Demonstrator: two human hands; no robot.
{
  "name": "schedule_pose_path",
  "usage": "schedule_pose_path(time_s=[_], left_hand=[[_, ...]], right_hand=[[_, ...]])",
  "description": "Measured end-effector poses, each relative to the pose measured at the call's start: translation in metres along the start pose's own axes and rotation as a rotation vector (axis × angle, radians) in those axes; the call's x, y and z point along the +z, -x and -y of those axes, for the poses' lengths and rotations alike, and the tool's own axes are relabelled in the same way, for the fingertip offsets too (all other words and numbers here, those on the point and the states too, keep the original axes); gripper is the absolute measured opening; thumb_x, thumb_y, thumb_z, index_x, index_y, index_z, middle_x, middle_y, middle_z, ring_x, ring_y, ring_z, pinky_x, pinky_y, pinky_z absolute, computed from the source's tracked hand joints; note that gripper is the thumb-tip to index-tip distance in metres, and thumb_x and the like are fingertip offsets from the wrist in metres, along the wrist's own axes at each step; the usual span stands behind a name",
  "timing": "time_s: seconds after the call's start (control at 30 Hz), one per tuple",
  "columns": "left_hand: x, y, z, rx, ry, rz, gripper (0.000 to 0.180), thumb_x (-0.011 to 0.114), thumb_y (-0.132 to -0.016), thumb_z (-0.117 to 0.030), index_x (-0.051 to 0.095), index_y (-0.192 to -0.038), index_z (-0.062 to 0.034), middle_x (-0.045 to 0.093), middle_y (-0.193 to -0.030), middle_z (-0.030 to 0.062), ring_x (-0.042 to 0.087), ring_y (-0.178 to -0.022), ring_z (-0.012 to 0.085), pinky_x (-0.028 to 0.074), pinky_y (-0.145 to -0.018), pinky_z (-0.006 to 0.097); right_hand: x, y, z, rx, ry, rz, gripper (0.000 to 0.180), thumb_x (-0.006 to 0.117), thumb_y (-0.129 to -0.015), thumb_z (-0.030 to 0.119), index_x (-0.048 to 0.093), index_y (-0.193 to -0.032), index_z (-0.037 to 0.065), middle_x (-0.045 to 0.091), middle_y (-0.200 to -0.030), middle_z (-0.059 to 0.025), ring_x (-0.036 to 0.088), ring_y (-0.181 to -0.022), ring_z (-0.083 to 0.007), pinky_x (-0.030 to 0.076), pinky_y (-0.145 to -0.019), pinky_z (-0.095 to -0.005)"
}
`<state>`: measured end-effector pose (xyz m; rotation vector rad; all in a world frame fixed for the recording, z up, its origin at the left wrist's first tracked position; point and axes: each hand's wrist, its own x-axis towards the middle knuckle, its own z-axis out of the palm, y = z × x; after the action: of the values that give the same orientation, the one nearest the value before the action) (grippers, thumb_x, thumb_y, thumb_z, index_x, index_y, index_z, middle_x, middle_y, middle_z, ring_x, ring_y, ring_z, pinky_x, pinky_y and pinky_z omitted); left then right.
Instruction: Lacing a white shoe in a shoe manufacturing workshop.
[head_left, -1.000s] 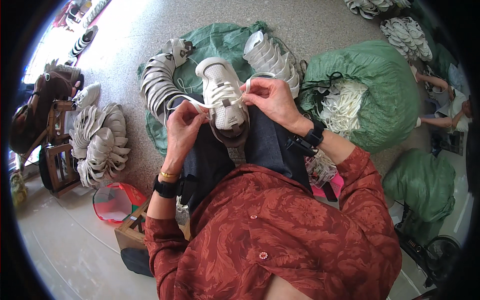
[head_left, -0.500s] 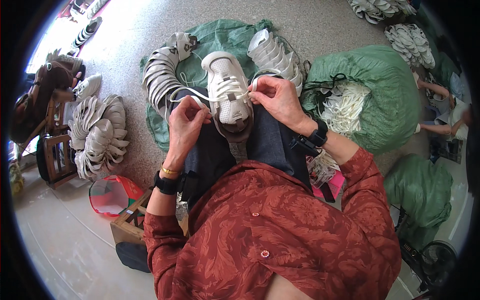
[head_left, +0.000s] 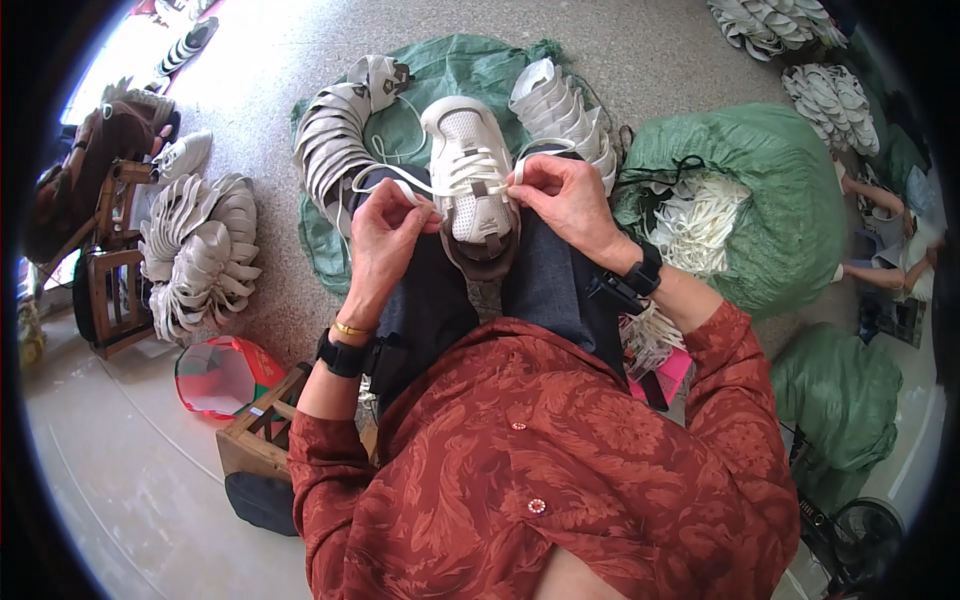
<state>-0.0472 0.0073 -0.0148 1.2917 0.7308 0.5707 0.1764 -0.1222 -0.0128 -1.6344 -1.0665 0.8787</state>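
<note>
A cream and white sneaker upper (head_left: 470, 125) with a brown collar lies between my knees, its rounded toe end pointing away from me. White shoelace (head_left: 478, 168) crosses its front in several rows. My left hand (head_left: 392, 232) is closed in a pinch on the lace at the shoe's left side, and a loop of it runs out over my knee. On the right side, my right hand (head_left: 568, 200) pinches the other part of the lace between thumb and forefinger, close against the shoe. The lace tips are hard to make out.
Nested stacks of shoe uppers (head_left: 325, 135) lie beyond my knees on green sacking (head_left: 430, 70). A green sack (head_left: 790, 210) full of white laces (head_left: 705, 225) stands at right. More uppers (head_left: 205, 250), a red bag (head_left: 225, 375) and a wooden stool (head_left: 250, 440) are at left. Another person's arm (head_left: 880, 200) shows far right.
The view has shifted slightly, moving the shoe and both hands a little to the right in the picture. My left hand has come slightly closer to the shoe; both hands keep their pinch on the lace.
</note>
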Motion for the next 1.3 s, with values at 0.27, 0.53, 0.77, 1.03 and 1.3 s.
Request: schedule_pose_path(time_s=[0.27,0.53,0.77,1.03,1.3], left_hand=[[0.008,-0.003,0.001,0.036,0.021,-0.063,0.010,0.064,-0.093,0.003,0.055,-0.089,0.0014,0.070,-0.087,0.0103,0.071,-0.078,0.0157,0.060,-0.072,0.028],[0.009,-0.006,0.005,0.065,-0.378,-0.101,0.014,0.066,-0.092,0.002,0.054,-0.085,-0.0009,0.069,-0.086,0.0075,0.069,-0.077,0.0123,0.057,-0.071,0.024],[0.013,-0.006,0.004,0.051,-0.403,-0.167,0.020,0.072,-0.080,-0.009,0.056,-0.078,0.0018,0.065,-0.069,0.0132,0.065,-0.063,0.0201,0.050,-0.061,0.033],[0.022,-0.003,-0.008,0.104,-0.615,-0.184,0.019,0.071,-0.083,-0.009,0.055,-0.080,0.0016,0.065,-0.070,0.0128,0.065,-0.064,0.0208,0.050,-0.062,0.033],[0.028,0.003,-0.016,0.154,-0.730,-0.289,0.037,0.081,-0.079,-0.013,0.046,-0.076,-0.0026,0.051,-0.064,0.0026,0.048,-0.058,0.0113,0.042,-0.056,0.029]], right_hand=[[-0.001,-0.002,-0.001,0.004,-0.067,-0.074,0.016,0.077,-0.085,0.004,0.063,-0.090,0.000,0.069,-0.078,-0.0032,0.067,-0.071,-0.0075,0.057,-0.065,-0.0226],[-0.002,0.001,0.006,0.023,-0.152,-0.022,0.010,0.073,-0.089,0.002,0.064,-0.091,-0.001,0.069,-0.082,-0.0026,0.067,-0.074,-0.0067,0.057,-0.068,-0.0223],[-0.002,0.000,0.006,0.028,-0.110,-0.020,0.006,0.072,-0.090,0.002,0.068,-0.091,-0.003,0.071,-0.081,-0.0032,0.068,-0.075,-0.0069,0.057,-0.069,-0.0220],[0.000,-0.001,0.012,0.100,-0.090,-0.075,0.009,0.074,-0.090,0.003,0.067,-0.094,0.000,0.070,-0.085,-0.0032,0.067,-0.075,-0.0078,0.056,-0.067,-0.0218],[-0.002,0.007,0.015,-0.242,0.265,-0.120,0.018,0.079,-0.083,0.009,0.067,-0.092,-0.003,0.067,-0.079,-0.0084,0.067,-0.067,-0.0145,0.055,-0.061,-0.0272]])
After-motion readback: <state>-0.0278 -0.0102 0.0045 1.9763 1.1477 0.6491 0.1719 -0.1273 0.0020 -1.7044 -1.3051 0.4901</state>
